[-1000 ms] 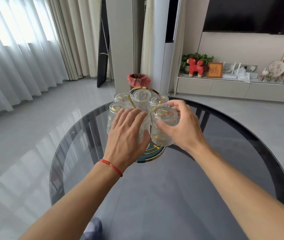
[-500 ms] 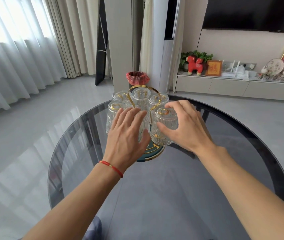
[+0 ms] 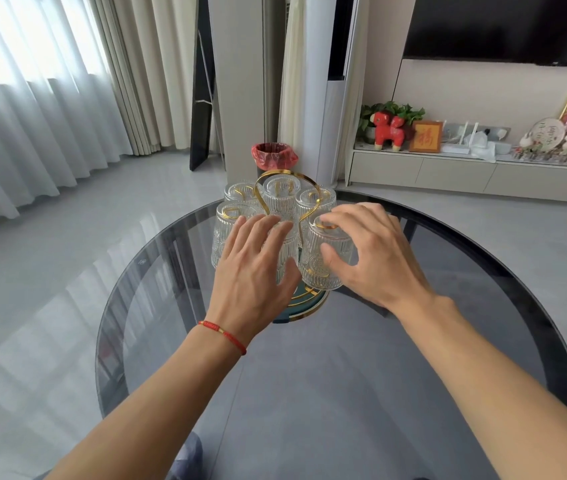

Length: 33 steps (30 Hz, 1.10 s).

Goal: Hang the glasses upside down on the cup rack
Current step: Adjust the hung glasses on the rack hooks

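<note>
While both my arms reach out over the round glass desk (image 3: 379, 393), my left hand (image 3: 252, 271) lies flat, fingers spread, over the near glass (image 3: 284, 252) on the rack (image 3: 304, 308). My right hand (image 3: 370, 254) curls around the front-right glass (image 3: 322, 261), thumb on its ribbed side and fingers over its upturned base; it hangs upside down. Behind them four more glasses (image 3: 280, 195) hang inverted around the rack's gold loop. Farther off, a red-lined bin (image 3: 274, 156) stands on the floor.
</note>
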Each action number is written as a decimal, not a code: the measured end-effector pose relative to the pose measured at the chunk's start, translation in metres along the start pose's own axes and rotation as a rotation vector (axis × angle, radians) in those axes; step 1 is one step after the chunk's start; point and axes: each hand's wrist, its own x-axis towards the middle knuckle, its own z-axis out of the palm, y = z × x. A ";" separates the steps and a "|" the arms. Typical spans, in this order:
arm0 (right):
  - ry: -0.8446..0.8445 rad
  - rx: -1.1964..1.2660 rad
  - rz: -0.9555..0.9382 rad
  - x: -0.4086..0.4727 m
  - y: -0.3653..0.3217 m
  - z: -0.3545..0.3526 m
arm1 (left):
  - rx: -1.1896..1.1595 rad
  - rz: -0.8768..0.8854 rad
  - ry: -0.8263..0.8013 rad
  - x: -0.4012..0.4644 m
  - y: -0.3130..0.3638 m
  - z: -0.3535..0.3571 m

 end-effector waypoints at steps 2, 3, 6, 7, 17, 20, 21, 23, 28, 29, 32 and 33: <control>-0.007 -0.006 -0.006 0.000 0.000 -0.001 | 0.001 -0.003 -0.004 0.000 0.000 0.000; -0.008 -0.010 -0.010 0.001 0.000 -0.001 | 0.001 -0.005 -0.006 0.000 0.000 0.000; -0.009 -0.028 -0.021 0.003 0.000 -0.003 | -0.001 -0.006 -0.009 0.000 0.000 -0.001; -0.011 -0.033 -0.024 0.004 0.000 -0.003 | -0.003 -0.007 -0.010 0.000 0.000 -0.001; 0.057 0.197 0.090 0.013 0.003 -0.006 | -0.013 -0.017 -0.024 0.001 0.002 -0.004; -0.007 0.290 0.217 0.026 0.009 -0.008 | -0.022 -0.020 -0.031 0.002 0.001 -0.007; -0.047 0.298 0.234 0.030 0.011 -0.008 | -0.028 -0.023 -0.034 0.003 0.000 -0.008; -0.121 0.303 0.236 0.041 0.014 -0.008 | -0.038 -0.031 -0.040 0.004 -0.001 -0.011; -0.351 0.468 0.322 0.076 0.022 -0.007 | -0.056 -0.045 -0.020 0.002 -0.003 -0.015; -0.386 0.490 0.336 0.081 0.024 -0.006 | -0.059 -0.048 -0.020 0.001 -0.004 -0.015; -0.426 0.501 0.339 0.088 0.031 -0.003 | -0.073 -0.059 -0.027 -0.001 -0.004 -0.018; -0.423 0.492 0.332 0.089 0.034 -0.002 | -0.074 -0.061 -0.032 0.000 -0.005 -0.019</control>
